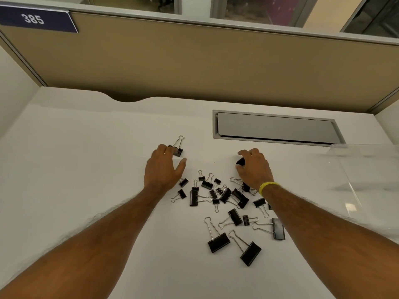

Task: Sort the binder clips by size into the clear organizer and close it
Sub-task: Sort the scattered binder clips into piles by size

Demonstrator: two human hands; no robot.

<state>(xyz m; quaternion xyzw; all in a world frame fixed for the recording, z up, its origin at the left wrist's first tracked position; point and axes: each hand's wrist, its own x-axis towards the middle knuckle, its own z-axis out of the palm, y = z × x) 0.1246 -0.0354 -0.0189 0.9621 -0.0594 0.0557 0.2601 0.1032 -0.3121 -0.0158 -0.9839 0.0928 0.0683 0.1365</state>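
Forearms (97, 244): bare, stretched over the white desk (86, 158); yellow wristband (268, 186) worn on the right.
Clips (218, 197): black metal, wire handles, mixed sizes, strewn between the arms.
Left hand (164, 167): fingers relaxed, tips laid on a lone clip (178, 150).
Right hand (255, 167): curled round a part-hidden clip (240, 162).
Organizer (356, 169): clear plastic, at the desk's right.
Hatch (274, 128): grey, recessed, beyond the hands.

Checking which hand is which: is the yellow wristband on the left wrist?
No, the yellow wristband circles the wrist of the right hand.
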